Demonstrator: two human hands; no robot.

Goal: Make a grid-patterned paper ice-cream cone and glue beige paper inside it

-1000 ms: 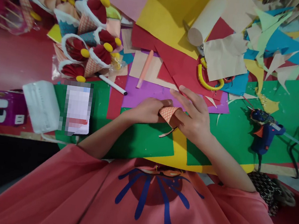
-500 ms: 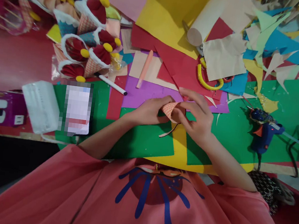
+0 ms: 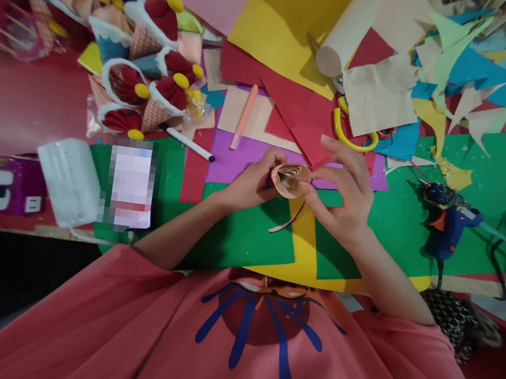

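Note:
My left hand (image 3: pixel 256 181) is wrapped around a small paper cone (image 3: pixel 290 182), its mouth turned up toward me. Pleated tan paper shows inside the cone. On the other side, my right hand (image 3: pixel 348 193) pinches the cone's right rim between thumb and forefinger, the other fingers raised. A thin, dark-edged paper strip (image 3: pixel 286 222) lies on the green sheet (image 3: pixel 247 232) just below the cone. Beyond the hands lie an orange marker (image 3: pixel 244 117) and a purple sheet (image 3: pixel 237 166).
Several decorated paper cones (image 3: pixel 165 94) crowd the upper left. A white-barrelled pen (image 3: pixel 189 144), a phone (image 3: pixel 131 183) and a white box (image 3: pixel 67 182) lie left. Yellow-handled scissors (image 3: pixel 352 142), a paper roll (image 3: pixel 345 37) and scraps lie beyond. A blue glue gun (image 3: pixel 447 230) rests right.
The cone has tipped so its mouth faces up, bringing the pleated paper inside into sight. My right hand has shifted slightly right and its fingers have moved to the cone's rim.

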